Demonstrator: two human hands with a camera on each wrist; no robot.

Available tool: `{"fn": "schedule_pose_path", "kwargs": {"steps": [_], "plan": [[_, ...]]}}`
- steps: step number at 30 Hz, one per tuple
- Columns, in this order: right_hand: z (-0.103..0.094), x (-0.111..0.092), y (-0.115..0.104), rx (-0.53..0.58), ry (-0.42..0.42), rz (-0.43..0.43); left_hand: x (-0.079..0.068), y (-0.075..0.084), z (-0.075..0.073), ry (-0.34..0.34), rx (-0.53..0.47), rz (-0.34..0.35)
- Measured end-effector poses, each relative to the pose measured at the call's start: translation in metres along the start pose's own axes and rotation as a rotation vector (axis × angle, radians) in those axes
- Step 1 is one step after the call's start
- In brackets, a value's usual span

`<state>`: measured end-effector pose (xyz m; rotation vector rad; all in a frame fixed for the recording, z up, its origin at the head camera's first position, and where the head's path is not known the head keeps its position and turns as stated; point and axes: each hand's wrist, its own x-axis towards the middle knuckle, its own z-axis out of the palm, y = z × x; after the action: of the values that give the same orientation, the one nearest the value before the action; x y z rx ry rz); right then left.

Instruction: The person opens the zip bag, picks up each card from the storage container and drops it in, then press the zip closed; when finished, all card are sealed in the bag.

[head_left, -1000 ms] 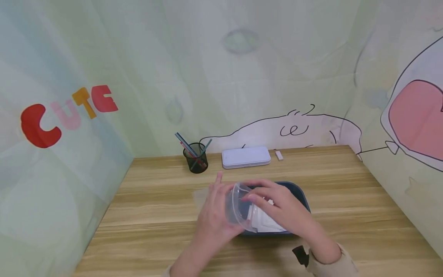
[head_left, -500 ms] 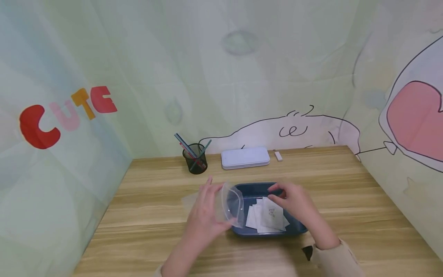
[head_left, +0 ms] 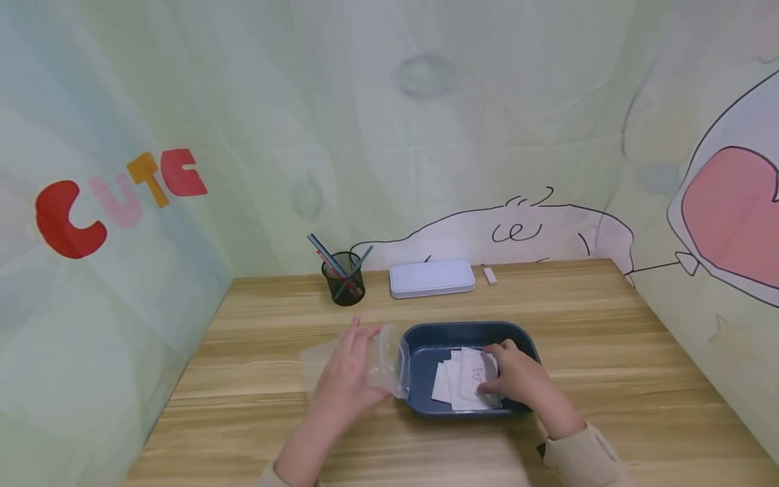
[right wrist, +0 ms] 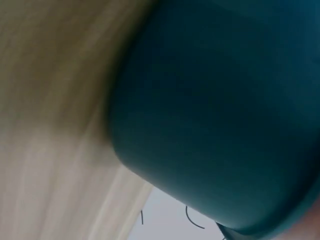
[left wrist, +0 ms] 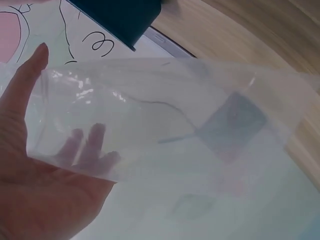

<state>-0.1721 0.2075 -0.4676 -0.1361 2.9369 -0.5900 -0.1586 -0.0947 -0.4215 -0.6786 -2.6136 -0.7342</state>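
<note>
We see the left hand [head_left: 345, 379] curled round a clear plastic bag [head_left: 389, 365], whose open mouth faces right, toward the other hand. In the left wrist view, we see three fingertips through the filmy plastic while another finger points up beside its edge; the rest of the bag trails off to the left of that hand, over the wood-grain table [head_left: 243, 379]. Just beyond the bag's mouth, between the two hands and reaching under the right one, sits a dark blue tray [head_left: 422, 372]. The right hand [head_left: 517, 375] is lowered into it from the right, thumb and fingers bent at the near and far parts of a small pile of white paper pieces [head_left: 473, 389], which spreads leftward from the fingertips and bears a small dark drawing on its top piece. Our right wrist view is mostly filled by the tray's outer wall, so we cannot tell whether that hand has pinched a piece or merely touches it. Farther out, beyond the left hand, stands a black mesh pen cup [head_left: 348, 287]; beyond the right hand lie a pale case [head_left: 432, 279] and, beside it, a small white block [head_left: 490, 276].
</note>
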Motion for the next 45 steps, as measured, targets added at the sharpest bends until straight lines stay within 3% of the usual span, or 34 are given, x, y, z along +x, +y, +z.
{"fn": "schedule_pose_path", "kwargs": {"steps": [8, 24, 30, 45], "plan": [[0.009, 0.003, 0.003, -0.029, 0.015, -0.009, -0.002, -0.006, 0.003, -0.049, -0.041, -0.051], [0.014, 0.014, 0.005, -0.008, 0.031, -0.001, -0.004, -0.004, 0.008, -0.036, -0.168, -0.084], [0.016, 0.016, 0.008, -0.016, 0.038, -0.017, -0.005, -0.003, 0.009, -0.032, -0.177, -0.053], [0.014, 0.022, 0.008, -0.051, 0.053, -0.039, -0.005, -0.001, 0.007, -0.054, -0.164, -0.086]]}}
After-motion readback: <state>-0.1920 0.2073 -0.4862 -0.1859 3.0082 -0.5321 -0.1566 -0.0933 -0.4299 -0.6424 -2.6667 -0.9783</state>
